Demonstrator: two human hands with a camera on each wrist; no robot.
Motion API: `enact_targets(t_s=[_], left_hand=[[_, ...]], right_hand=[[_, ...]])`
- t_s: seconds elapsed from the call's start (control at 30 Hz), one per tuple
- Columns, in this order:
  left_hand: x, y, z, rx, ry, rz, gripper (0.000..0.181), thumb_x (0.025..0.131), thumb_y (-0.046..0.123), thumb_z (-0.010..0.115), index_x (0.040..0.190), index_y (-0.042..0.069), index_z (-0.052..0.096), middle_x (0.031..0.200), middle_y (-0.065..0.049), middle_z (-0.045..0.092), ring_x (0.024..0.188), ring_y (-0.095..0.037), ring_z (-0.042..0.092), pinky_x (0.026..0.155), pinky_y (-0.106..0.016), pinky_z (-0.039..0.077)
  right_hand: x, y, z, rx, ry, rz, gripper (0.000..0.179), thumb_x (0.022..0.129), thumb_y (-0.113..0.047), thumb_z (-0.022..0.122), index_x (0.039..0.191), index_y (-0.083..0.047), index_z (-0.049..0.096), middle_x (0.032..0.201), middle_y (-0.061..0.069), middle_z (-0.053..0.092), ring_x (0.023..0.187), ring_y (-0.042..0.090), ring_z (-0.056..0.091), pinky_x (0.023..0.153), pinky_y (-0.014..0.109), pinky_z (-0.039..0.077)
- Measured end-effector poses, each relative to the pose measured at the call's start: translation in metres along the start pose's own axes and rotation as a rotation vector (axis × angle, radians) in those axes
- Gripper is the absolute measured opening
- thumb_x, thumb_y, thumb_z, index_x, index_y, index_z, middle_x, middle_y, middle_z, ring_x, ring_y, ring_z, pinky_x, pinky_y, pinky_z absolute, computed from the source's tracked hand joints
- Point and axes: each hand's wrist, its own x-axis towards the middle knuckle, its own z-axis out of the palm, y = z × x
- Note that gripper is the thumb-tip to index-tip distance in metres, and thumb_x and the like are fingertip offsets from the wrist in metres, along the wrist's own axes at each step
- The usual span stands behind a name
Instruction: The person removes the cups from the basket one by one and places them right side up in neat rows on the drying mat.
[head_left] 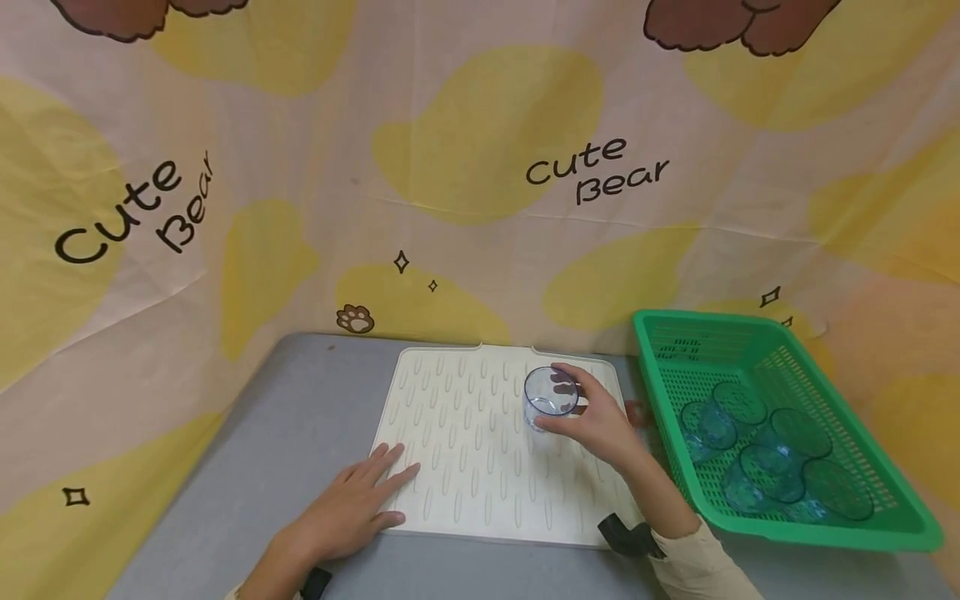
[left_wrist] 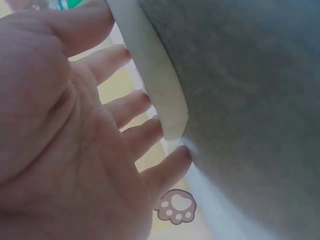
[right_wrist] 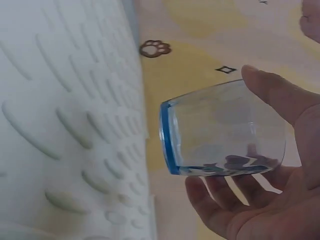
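My right hand (head_left: 596, 417) grips a clear, blue-tinted drinking glass (head_left: 551, 396) around its side, thumb opposite the fingers. Its rim faces up in the head view. In the right wrist view, the thick blue base of the glass (right_wrist: 170, 140) faces the white mat (right_wrist: 75, 125), with a gap between them. Spread and fairly straight, the fingers of my left hand (head_left: 352, 504) rest on the left front edge of the white ridged mat (head_left: 465, 467). The left wrist view shows that palm (left_wrist: 75, 135) and the fingertips at the mat's edge.
Right of the mat stands a green plastic basket (head_left: 813, 367) holding several similar blue-tinted glasses (head_left: 765, 475). Grey table surface (head_left: 300, 417) shows around the mat. A printed cloth (head_left: 480, 167) with yellow patches hangs behind and at the sides.
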Motion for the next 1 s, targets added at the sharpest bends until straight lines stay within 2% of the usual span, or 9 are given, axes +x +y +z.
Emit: enact_targets(t_s=[0.23, 0.47, 0.63, 0.73, 1.0], left_hand=[[0.001, 0.001, -0.001, 0.028, -0.005, 0.007, 0.060, 0.092, 0.030, 0.067, 0.148, 0.019, 0.049, 0.161, -0.013, 0.034, 0.150, -0.037, 0.028, 0.111, -0.059, 0.033], [0.002, 0.002, 0.001, -0.022, -0.029, -0.020, 0.059, 0.094, 0.027, 0.066, 0.149, 0.019, 0.047, 0.163, -0.012, 0.031, 0.152, -0.037, 0.024, 0.114, -0.059, 0.028], [0.003, 0.001, 0.002, -0.043, -0.040, -0.027, 0.059, 0.094, 0.025, 0.066, 0.149, 0.020, 0.047, 0.163, -0.012, 0.030, 0.153, -0.036, 0.023, 0.114, -0.059, 0.027], [0.004, 0.002, 0.001, -0.045, -0.039, -0.016, 0.059, 0.094, 0.024, 0.065, 0.150, 0.021, 0.046, 0.163, -0.012, 0.030, 0.153, -0.036, 0.022, 0.114, -0.060, 0.028], [0.002, 0.001, 0.000, 0.005, -0.019, -0.002, 0.059, 0.094, 0.025, 0.066, 0.149, 0.021, 0.047, 0.162, -0.012, 0.032, 0.152, -0.037, 0.025, 0.112, -0.058, 0.031]], right_hand=[[0.025, 0.003, 0.024, 0.025, -0.020, -0.042, 0.086, 0.071, -0.026, 0.091, 0.145, -0.020, 0.047, 0.142, 0.011, 0.054, 0.124, 0.035, 0.058, 0.096, 0.048, 0.053], [0.038, 0.003, 0.039, 0.036, -0.020, -0.066, 0.084, 0.072, -0.025, 0.090, 0.144, -0.017, 0.049, 0.138, 0.010, 0.058, 0.123, 0.030, 0.059, 0.096, 0.044, 0.052], [0.048, 0.006, 0.047, 0.038, -0.020, -0.076, 0.083, 0.072, -0.026, 0.090, 0.144, -0.017, 0.049, 0.137, 0.008, 0.059, 0.122, 0.027, 0.059, 0.095, 0.041, 0.051], [0.053, 0.007, 0.050, 0.026, 0.001, -0.084, 0.082, 0.072, -0.024, 0.090, 0.143, -0.015, 0.050, 0.137, 0.009, 0.060, 0.123, 0.028, 0.059, 0.097, 0.043, 0.050], [0.069, 0.001, 0.057, -0.022, 0.027, -0.112, 0.085, 0.070, -0.025, 0.091, 0.144, -0.011, 0.049, 0.139, 0.011, 0.059, 0.127, 0.032, 0.057, 0.105, 0.049, 0.044]])
